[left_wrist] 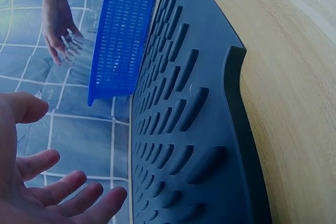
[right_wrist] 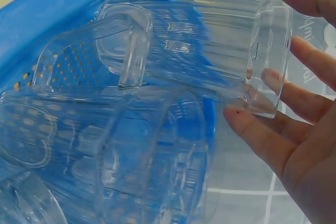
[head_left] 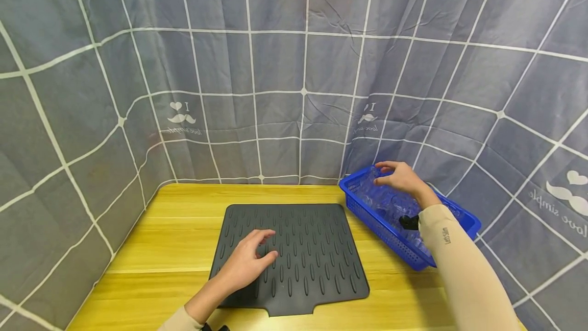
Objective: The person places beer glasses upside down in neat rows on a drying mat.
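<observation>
Over basket [head_left: 367, 218] (blue): right hand [head_left: 400, 178] grips mug [right_wrist: 199, 45]

Wooden table [head_left: 174, 239], grey checked curtain [head_left: 275, 65] behind

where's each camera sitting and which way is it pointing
Head: worn high, looking forward and down at the black mat and blue basket; both hands and sleeves show.
Left wrist: low by the left hand, looking across the mat to the basket.
Right wrist: right hand gripping a clear mug.
Shared: the basket.
</observation>
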